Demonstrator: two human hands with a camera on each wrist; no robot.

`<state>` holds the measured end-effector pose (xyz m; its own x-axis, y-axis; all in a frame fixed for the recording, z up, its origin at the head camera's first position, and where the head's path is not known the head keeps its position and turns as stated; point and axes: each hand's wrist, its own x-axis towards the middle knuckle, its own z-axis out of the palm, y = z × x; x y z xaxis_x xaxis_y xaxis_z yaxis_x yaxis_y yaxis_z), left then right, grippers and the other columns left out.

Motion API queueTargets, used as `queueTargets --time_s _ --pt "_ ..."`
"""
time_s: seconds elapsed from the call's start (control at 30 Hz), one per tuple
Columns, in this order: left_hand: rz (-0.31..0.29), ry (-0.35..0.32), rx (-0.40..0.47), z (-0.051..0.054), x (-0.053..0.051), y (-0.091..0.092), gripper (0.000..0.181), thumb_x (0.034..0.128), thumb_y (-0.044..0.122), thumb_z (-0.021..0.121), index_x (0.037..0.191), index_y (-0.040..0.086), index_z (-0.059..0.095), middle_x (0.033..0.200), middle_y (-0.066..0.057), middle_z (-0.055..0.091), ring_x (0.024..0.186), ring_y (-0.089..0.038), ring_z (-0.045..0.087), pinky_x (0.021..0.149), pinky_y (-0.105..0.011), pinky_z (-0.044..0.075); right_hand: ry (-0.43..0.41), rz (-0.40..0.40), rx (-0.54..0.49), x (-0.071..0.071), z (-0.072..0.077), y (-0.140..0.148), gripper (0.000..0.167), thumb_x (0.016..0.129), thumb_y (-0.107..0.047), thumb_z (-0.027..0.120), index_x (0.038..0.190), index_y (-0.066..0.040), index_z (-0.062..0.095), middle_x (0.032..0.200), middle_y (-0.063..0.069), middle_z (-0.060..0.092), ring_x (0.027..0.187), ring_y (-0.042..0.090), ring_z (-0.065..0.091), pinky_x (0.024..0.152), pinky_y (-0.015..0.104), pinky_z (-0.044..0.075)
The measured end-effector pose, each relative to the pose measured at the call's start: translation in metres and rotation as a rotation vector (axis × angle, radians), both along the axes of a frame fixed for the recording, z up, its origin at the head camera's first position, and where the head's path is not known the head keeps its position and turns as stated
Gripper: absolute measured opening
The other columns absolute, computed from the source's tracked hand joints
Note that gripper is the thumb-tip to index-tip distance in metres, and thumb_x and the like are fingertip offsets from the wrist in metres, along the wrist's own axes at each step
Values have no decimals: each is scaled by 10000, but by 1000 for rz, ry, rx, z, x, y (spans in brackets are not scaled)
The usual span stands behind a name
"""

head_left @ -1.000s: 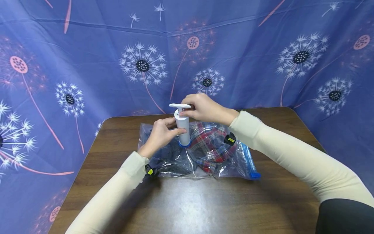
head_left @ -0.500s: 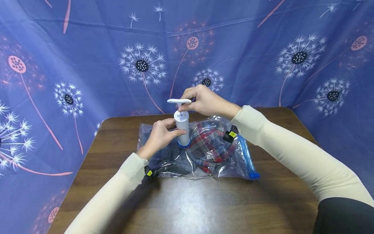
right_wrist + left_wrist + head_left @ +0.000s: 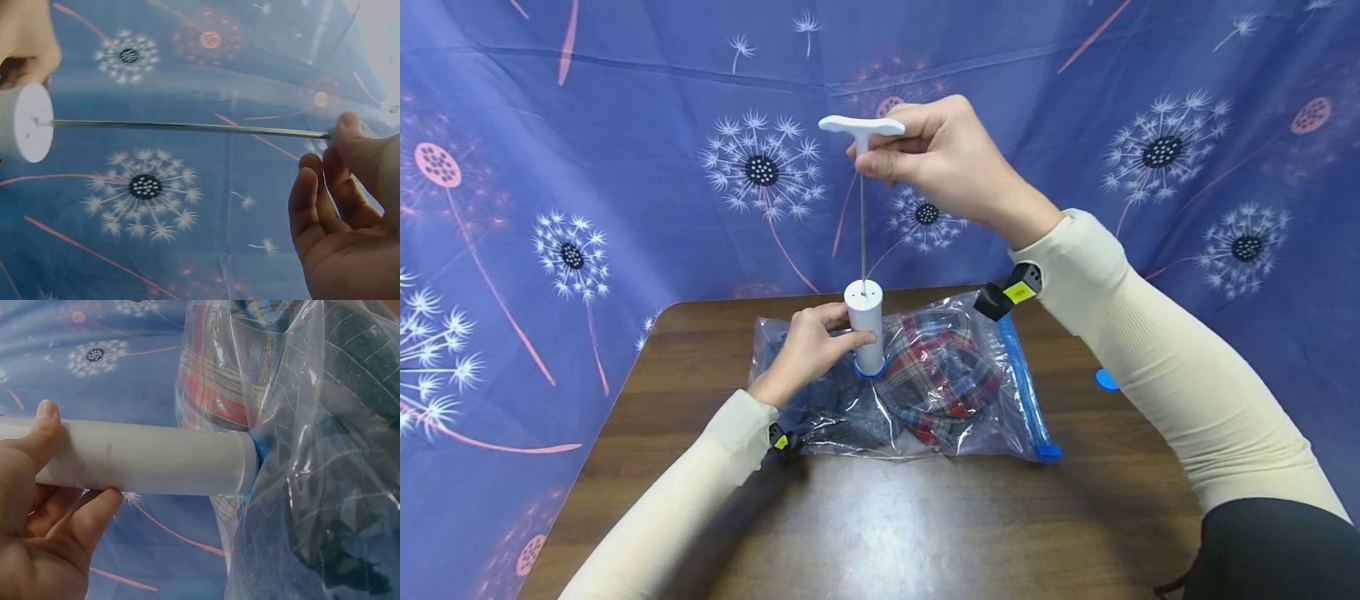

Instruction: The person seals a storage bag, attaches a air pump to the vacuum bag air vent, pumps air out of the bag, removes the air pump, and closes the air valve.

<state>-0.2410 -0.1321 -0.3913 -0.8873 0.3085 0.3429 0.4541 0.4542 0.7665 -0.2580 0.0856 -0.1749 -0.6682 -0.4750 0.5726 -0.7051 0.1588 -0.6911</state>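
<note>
A white hand pump (image 3: 867, 329) stands upright on a clear zip bag (image 3: 1015, 417), its base meeting a blue valve ring (image 3: 869, 373). My left hand (image 3: 808, 346) grips the pump's barrel from the left, thumb in front; the left wrist view shows the barrel (image 3: 156, 459) against the plastic. High above, my right hand (image 3: 947, 158) pinches the stem of the white T-shaped handle (image 3: 861, 127). Between handle and barrel a long thin metal rod (image 3: 187, 127) is exposed. Plaid cloth (image 3: 936, 367) and dark cloth (image 3: 350, 456) lie inside the bag.
The bag rests on a wooden table (image 3: 880, 525) near its back edge. A blue zip slider (image 3: 1048, 452) sits at the bag's front right corner. A round blue cap (image 3: 1106, 380) lies at right, beside my sleeve. A patterned blue curtain (image 3: 647, 125) hangs behind.
My right hand has risen with the handle, drawing the rod far out of the barrel. My left hand stays on the barrel. The blue cap has come into view from behind the right sleeve.
</note>
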Motion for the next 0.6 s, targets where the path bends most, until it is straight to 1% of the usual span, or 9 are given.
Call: queueTargets --time_s 0.1,0.17,0.2,0.27,0.33,0.47,0.5,0.6 --pt "-3 -2 7 -1 0 0 380 842 222 871 1186 91 774 1194 -97 760 1101 -257 743 919 -450 613 -41 -9 53 -1 -2 -1 104 969 -83 717 995 3 768 1017 84 779 769 190 684 696 258 534" --pt "-5 17 0 -1 0 -1 373 841 221 871 1175 83 776 1189 -98 762 1097 -251 744 921 -429 614 -39 -15 108 -3 -9 -2 115 968 -113 727 1016 -23 781 933 68 781 668 156 637 630 241 497" --pt "-4 25 -4 -1 -1 -2 368 841 219 871 1169 81 778 1183 -96 764 1093 -247 745 920 -414 615 -31 -10 144 -4 -14 -3 109 966 -128 734 995 -34 782 889 58 770 631 155 592 604 240 470" --pt "-6 33 -6 0 -1 -3 370 837 213 874 1167 77 777 1170 -96 768 1082 -246 749 915 -390 617 -13 5 222 -8 -27 -5 91 959 -145 747 938 -63 781 814 37 738 594 131 519 566 240 402" --pt "-12 28 -7 -1 -1 -3 373 841 209 871 1174 73 773 1166 -100 769 1080 -249 750 914 -381 617 -19 24 297 -10 -43 -7 87 959 -164 750 919 -94 781 748 35 690 565 129 434 543 251 344" --pt "-29 11 2 -1 0 -5 383 855 212 860 1196 70 763 1182 -107 764 1093 -262 745 923 -431 613 -53 45 412 -14 -74 -10 81 964 -184 747 916 -125 772 755 38 668 591 185 451 555 268 357" --pt "-30 9 2 -2 0 -5 381 859 215 856 1198 68 761 1183 -109 763 1093 -263 745 923 -442 612 -53 42 433 -15 -80 -10 83 962 -190 750 915 -125 774 762 38 670 596 196 449 564 271 366" --pt "-22 5 0 -2 0 -6 380 862 226 854 1201 80 763 1179 -101 765 1082 -255 749 915 -441 616 -54 39 471 -15 -93 -13 88 944 -194 772 906 -115 776 832 23 706 663 204 518 610 287 418"
